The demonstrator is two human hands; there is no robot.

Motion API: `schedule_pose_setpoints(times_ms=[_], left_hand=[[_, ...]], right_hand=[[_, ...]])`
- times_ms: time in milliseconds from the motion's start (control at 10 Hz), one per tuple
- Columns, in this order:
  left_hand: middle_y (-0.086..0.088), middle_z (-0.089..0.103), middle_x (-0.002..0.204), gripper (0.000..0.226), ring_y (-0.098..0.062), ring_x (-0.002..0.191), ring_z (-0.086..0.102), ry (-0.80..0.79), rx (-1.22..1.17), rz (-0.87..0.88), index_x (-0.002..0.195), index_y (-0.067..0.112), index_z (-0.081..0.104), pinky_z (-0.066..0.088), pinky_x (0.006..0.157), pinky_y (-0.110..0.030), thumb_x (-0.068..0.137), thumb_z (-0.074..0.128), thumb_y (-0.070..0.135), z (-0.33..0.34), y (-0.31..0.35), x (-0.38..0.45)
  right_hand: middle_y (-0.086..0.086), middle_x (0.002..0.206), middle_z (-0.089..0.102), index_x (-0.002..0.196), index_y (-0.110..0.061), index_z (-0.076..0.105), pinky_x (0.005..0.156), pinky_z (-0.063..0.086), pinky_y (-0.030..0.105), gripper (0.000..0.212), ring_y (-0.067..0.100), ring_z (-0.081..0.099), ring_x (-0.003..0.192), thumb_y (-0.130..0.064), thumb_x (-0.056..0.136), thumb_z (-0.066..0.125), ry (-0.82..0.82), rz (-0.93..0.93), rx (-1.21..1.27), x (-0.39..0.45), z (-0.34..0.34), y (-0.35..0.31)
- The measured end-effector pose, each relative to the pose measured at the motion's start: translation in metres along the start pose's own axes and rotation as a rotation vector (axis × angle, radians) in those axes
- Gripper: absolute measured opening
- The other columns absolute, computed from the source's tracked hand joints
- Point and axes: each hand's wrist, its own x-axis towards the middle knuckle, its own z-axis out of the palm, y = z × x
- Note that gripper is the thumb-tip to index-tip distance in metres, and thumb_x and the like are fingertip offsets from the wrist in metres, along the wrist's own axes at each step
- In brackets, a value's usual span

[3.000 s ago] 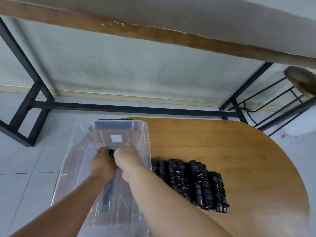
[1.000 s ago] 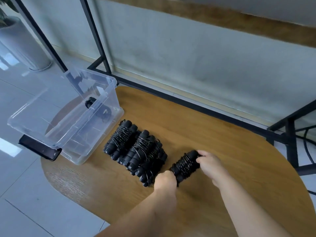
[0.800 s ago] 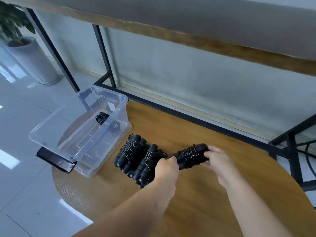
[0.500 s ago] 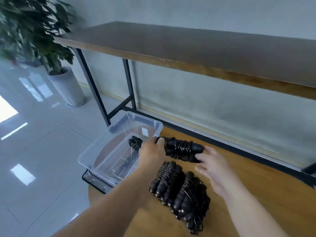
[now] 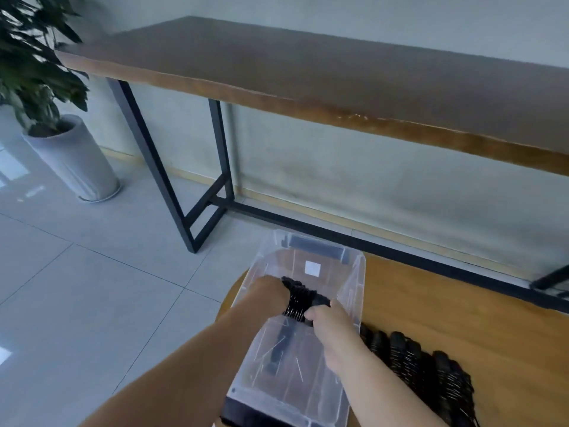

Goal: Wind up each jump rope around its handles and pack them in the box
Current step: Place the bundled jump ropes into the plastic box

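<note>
Jump rope [image 5: 300, 300], wound: your left hand [image 5: 271, 291] and right hand [image 5: 326, 318] grip its ends inside the box [image 5: 354, 291].

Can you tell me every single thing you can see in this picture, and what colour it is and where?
wound jump rope: one, black, held by both hands over the open box
clear plastic box: one, see-through, on the left end of the round table
wound jump ropes: a row, exact count unclear, black, on the table right of the box
round table: one, light wood, lower right
long bench table: one, dark wood top on black metal legs, against the wall
potted plant: one, green leaves in a white pot, on the floor at left
floor tiles: pale grey, left
left hand: grips the rope's left end
right hand: grips the rope's right end
</note>
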Motion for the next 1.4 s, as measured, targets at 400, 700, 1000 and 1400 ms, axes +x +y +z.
schedule_pose_setpoints(times_ms=[400, 700, 1000, 1400], left_hand=[[-0.018, 0.039, 0.147, 0.051, -0.029, 0.133, 0.04, -0.176, 0.279, -0.089, 0.149, 0.0, 0.03, 0.038, 0.111, -0.035, 0.1, 0.041, 0.011, 0.069, -0.006, 0.083], [-0.013, 0.053, 0.13, 0.038, -0.026, 0.117, 0.053, -0.111, -0.006, -0.12, 0.131, 0.004, 0.048, 0.046, 0.099, -0.033, 0.093, 0.044, 0.007, 0.092, -0.035, 0.097], [-0.017, 0.047, 0.135, 0.043, -0.031, 0.123, 0.048, -0.081, 0.023, -0.027, 0.134, -0.001, 0.042, 0.043, 0.103, -0.035, 0.094, 0.052, 0.011, 0.088, -0.031, 0.098], [-0.02, 0.037, 0.139, 0.042, -0.034, 0.124, 0.045, -0.05, -0.042, 0.075, 0.133, -0.004, 0.038, 0.04, 0.102, -0.037, 0.094, 0.049, 0.006, 0.086, -0.031, 0.081]], right_hand=[[0.008, 0.081, 0.048, 0.131, -0.004, 0.051, 0.073, 0.042, 0.031, 0.036, 0.018, 0.043, 0.069, -0.001, 0.095, 0.046, 0.218, 0.391, 0.113, 0.068, 0.032, 0.036], [-0.007, 0.102, 0.052, 0.152, -0.026, 0.031, 0.068, 0.04, 0.025, 0.065, 0.014, 0.05, 0.077, 0.0, 0.093, 0.038, 0.213, 0.23, 0.147, 0.082, 0.033, 0.042], [0.001, 0.093, 0.057, 0.125, -0.014, 0.049, 0.058, 0.035, 0.028, 0.041, 0.015, 0.051, 0.079, 0.0, 0.087, 0.043, 0.213, 0.243, 0.093, 0.094, 0.035, 0.042], [0.012, 0.124, 0.056, 0.148, -0.009, 0.028, 0.054, 0.035, 0.026, 0.06, 0.014, 0.048, 0.074, 0.002, 0.09, 0.039, 0.208, 0.242, 0.029, 0.095, 0.032, 0.034]])
